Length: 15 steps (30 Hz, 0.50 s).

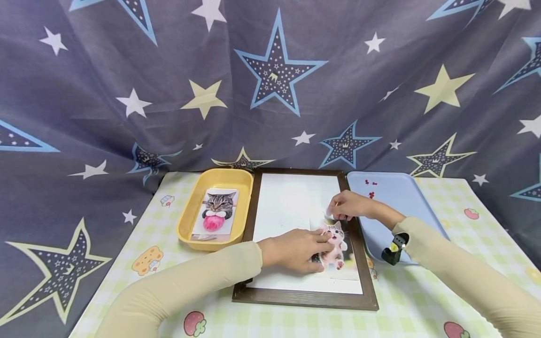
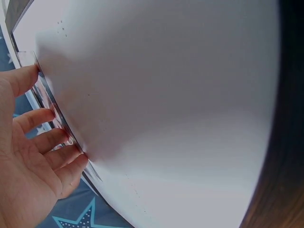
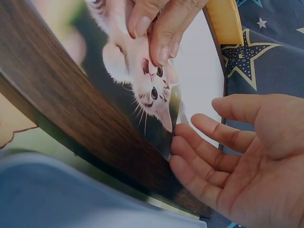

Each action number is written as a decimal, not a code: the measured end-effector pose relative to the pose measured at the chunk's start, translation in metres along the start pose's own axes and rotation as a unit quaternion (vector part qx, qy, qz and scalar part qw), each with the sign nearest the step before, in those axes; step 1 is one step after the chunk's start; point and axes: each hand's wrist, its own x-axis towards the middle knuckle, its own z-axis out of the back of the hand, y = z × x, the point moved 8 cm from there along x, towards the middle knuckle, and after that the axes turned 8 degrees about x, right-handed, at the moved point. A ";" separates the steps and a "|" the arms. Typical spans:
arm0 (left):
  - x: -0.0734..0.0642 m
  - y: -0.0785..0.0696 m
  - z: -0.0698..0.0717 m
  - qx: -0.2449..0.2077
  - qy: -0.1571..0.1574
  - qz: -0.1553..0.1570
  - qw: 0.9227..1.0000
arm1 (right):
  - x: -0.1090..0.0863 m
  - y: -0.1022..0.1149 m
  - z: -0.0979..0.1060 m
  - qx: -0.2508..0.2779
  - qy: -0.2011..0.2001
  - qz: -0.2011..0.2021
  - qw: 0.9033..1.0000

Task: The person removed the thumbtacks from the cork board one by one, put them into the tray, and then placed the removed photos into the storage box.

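Observation:
A kitten photo (image 1: 336,244) lies on the white board (image 1: 281,202) inside a dark brown frame (image 1: 304,296), near its right side. My left hand (image 1: 296,251) spreads its fingers over the photo's left part and presses it down. In the left wrist view, that hand's fingertips rest along the photo's edge, seen at a low angle. At the photo's top edge is my right hand (image 1: 348,205), its fingers loosely bent. The right wrist view shows the right fingertips (image 3: 179,145) touching that edge by the kitten's (image 3: 154,83) ear, with the thumb apart from them.
Left of the frame stands a yellow tray (image 1: 184,225) holding cat photos (image 1: 216,211). A light blue tray (image 1: 399,199) lies to the right, partly under my right arm, with several small red pieces (image 1: 371,195) in it. Behind the table hangs a star-patterned curtain (image 1: 169,70).

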 end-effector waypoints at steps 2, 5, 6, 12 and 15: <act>0.000 0.000 0.000 -0.002 -0.001 -0.001 1.000 | 0.001 0.000 -0.001 -0.003 0.005 0.000 1.000; 0.000 0.000 -0.001 -0.003 -0.002 -0.002 1.000 | 0.002 0.001 -0.002 -0.010 0.010 0.002 1.000; 0.000 0.000 -0.001 -0.003 -0.001 -0.002 1.000 | 0.003 0.001 -0.002 -0.013 0.012 0.003 1.000; 0.001 0.001 -0.002 -0.006 0.006 0.005 1.000 | 0.004 0.002 -0.003 -0.024 0.016 0.007 1.000; 0.001 0.002 -0.003 -0.003 0.007 0.005 1.000 | 0.006 0.002 -0.003 -0.025 0.018 0.011 0.999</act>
